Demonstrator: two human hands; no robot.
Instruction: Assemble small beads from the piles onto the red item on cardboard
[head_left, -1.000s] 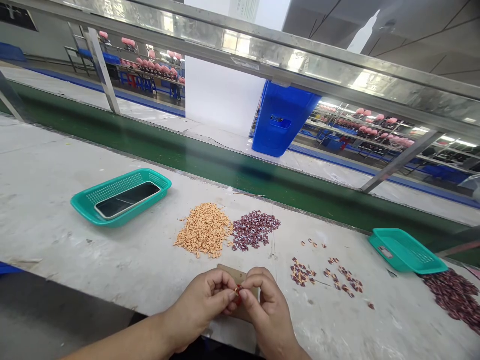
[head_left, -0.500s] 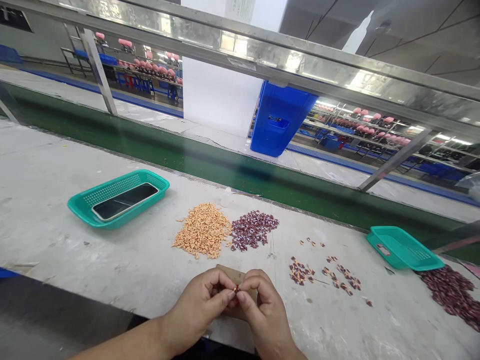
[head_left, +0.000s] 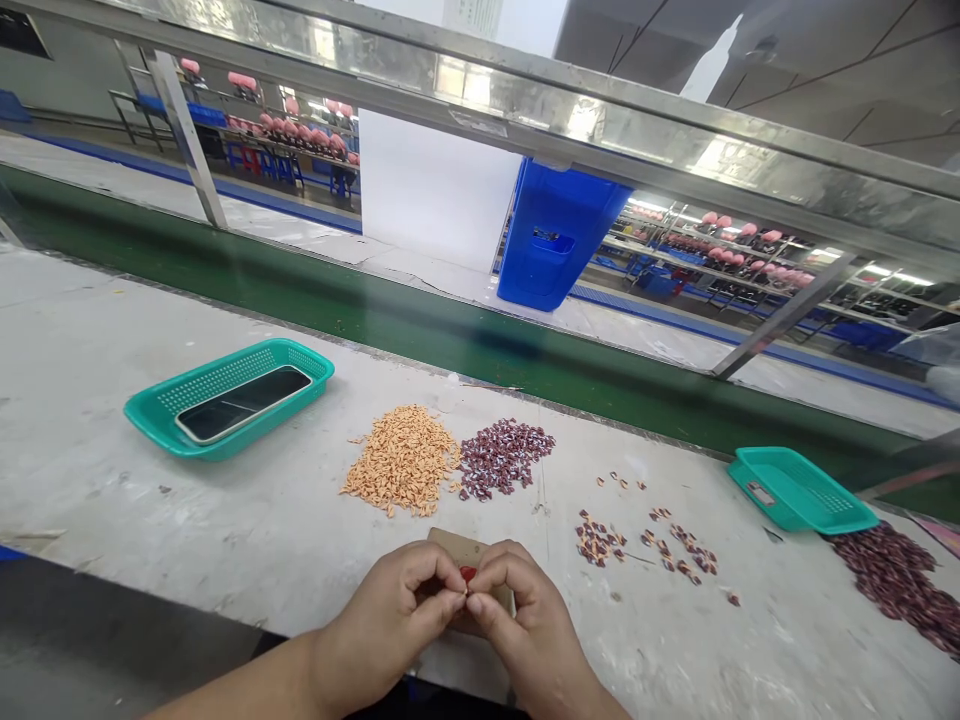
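Red piece (head_left: 468,573), mostly hidden, seems mid-handling over the brown block (head_left: 450,543): left hand (head_left: 390,612) and right hand (head_left: 531,622) meet, fingers apparently pinching it; next calls for steady control.

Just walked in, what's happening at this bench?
A person's left hand and right hand meet over a brown block, pinching a tiny piece, mostly hidden; something red shows just behind it. Beyond, a pile of orange pieces sits beside a pile of maroon pieces; two-tone pieces lie scattered to the right.
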